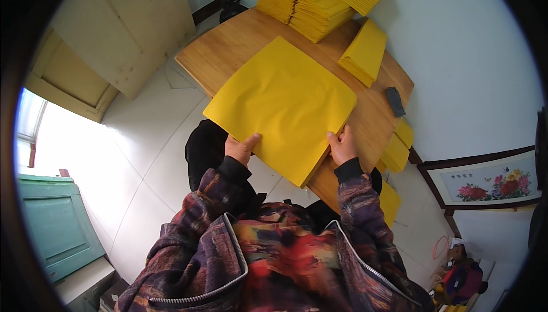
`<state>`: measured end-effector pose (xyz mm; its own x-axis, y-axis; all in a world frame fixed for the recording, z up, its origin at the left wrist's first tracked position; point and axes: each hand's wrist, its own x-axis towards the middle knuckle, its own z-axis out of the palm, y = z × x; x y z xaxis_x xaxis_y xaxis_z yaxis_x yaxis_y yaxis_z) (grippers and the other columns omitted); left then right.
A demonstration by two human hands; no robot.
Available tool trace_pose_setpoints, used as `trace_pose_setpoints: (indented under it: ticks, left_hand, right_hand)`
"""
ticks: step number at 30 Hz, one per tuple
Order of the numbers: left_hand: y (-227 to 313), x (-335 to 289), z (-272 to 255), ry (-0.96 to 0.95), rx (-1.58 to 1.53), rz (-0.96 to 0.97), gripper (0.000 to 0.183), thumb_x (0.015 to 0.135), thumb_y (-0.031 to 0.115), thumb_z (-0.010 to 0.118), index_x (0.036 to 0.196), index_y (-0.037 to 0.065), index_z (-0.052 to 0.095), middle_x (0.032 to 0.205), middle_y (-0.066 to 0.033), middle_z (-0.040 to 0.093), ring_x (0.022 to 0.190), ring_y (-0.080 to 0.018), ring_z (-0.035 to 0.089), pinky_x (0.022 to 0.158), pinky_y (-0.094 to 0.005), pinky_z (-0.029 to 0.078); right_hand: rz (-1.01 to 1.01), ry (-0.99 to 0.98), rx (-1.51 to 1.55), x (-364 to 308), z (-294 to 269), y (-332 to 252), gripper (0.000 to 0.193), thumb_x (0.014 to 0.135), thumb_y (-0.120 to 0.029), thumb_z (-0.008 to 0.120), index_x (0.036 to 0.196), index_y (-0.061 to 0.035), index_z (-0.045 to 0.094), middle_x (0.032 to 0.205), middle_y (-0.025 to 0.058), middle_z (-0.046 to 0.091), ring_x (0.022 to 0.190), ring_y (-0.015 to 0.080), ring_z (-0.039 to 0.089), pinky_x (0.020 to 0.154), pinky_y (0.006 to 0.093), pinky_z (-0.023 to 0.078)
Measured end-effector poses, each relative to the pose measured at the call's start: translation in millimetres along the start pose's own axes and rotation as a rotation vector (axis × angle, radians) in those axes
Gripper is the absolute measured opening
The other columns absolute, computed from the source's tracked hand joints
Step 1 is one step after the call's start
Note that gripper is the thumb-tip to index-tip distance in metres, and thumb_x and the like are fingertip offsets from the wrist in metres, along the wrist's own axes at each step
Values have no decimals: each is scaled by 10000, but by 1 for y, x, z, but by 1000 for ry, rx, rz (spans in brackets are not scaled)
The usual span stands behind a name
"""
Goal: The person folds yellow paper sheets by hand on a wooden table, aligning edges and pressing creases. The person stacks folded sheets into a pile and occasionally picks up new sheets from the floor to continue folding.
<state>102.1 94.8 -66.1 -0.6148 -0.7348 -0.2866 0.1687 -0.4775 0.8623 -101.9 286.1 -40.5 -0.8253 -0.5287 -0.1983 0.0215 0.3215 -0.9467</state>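
A large square of yellow paper point(279, 101), seemingly a stack of sheets with some thickness at its right side, lies tilted over the near part of the wooden table. Its near corner juts past the table edge towards me. My left hand point(240, 149) grips the lower left edge, thumb on top and fingers hidden beneath. On the right side, my right hand point(343, 148) pinches the edge with its thumb on the upper face. The top surface shows faint creases.
The wooden table point(228, 41) bears thick folded yellow stacks point(319, 12) at the far side. A narrower yellow bundle point(364, 52) and a dark grey block point(394, 101) sit on the right. More yellow bundles point(397, 149) are below the right edge. A framed flower picture point(485, 181) leans nearby.
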Motion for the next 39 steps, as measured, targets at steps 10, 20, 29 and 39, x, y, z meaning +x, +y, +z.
trace_pose_setpoints:
  ticks: [10, 20, 29, 39]
  left_hand:
    - [23, 29, -27, 80, -113, 4, 296, 929, 162, 591, 1189, 49, 507, 942, -45, 654, 695, -131, 643, 501, -254, 501]
    - [62, 90, -66, 133, 87, 285, 793, 856, -30, 581, 1489, 153, 141, 1188, -117, 576, 981, -205, 614, 780, -316, 528]
    - [99, 164, -80, 153, 292, 533, 849, 811, -54, 576, 1526, 154, 167, 1371, -141, 478, 1183, -214, 536, 928, -329, 488]
    - [96, 183, -94, 270, 564, 577, 689, 788, 51, 607, 1435, 58, 374, 1440, -149, 446, 1335, -265, 425, 1080, -315, 346]
  right_hand:
    - [115, 0, -70, -6, 1, -24, 526, 922, -134, 568, 1365, -5, 316, 918, 101, 646, 696, 143, 593, 531, 270, 480]
    - [73, -43, -134, 53, 52, -40, 752, 844, -101, 649, 1437, 70, 219, 752, 79, 570, 560, 152, 582, 493, 285, 488]
    - [-98, 16, -269, 97, 102, -55, 774, 788, -160, 678, 1447, -70, 283, 1184, 253, 602, 1017, 386, 615, 872, 410, 498]
    - [-327, 81, -358, 115, 115, -36, 667, 785, -188, 695, 1385, -61, 432, 790, 111, 589, 683, 221, 560, 650, 360, 479]
